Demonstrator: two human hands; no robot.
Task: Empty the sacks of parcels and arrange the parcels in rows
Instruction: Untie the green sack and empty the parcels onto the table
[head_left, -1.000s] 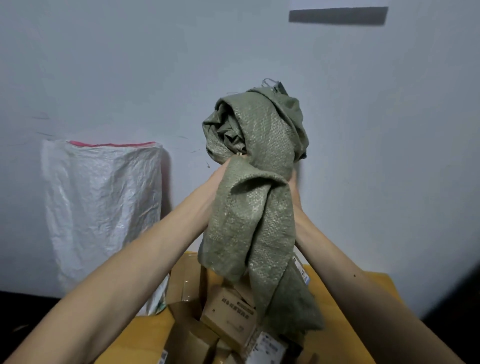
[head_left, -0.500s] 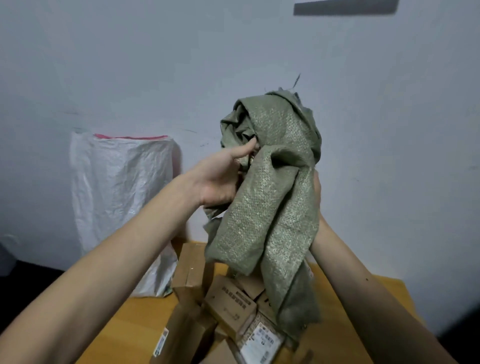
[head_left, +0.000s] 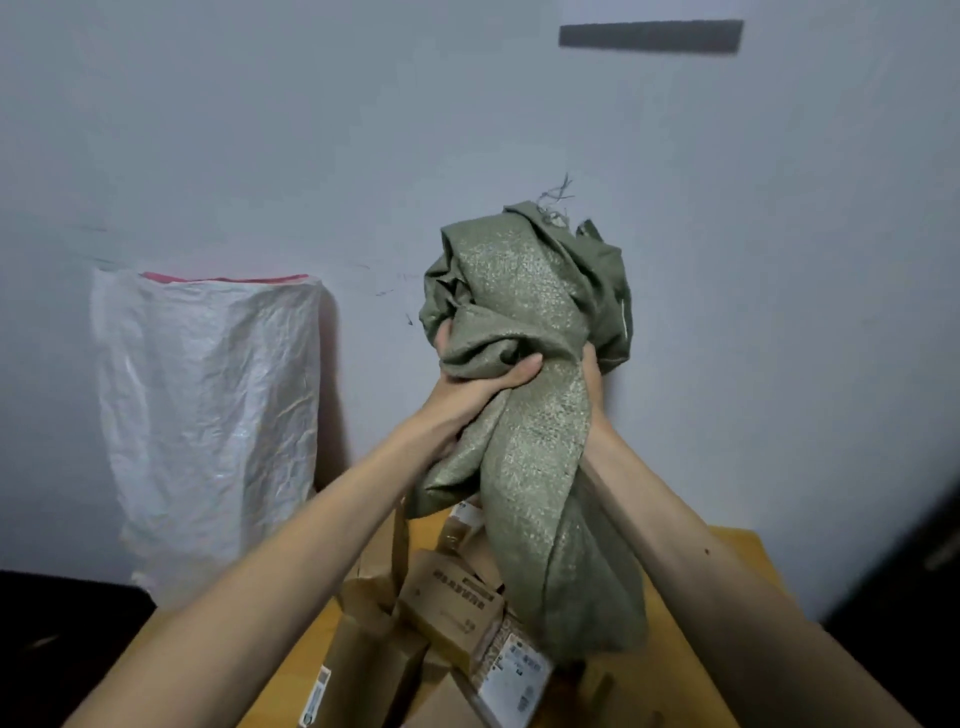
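Left hand (head_left: 478, 387) and right hand (head_left: 591, 371) clench balled green sack (head_left: 519, 312) over parcels (head_left: 452, 608) on desk (head_left: 737, 566); looks emptied, so next drop it, fetch white sack (head_left: 208, 395) at 9 o'clock.

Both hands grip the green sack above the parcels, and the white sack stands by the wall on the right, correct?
No. The head view shows the white sack on the left, not the right. Left hand and right hand do grip the green sack above the parcels.
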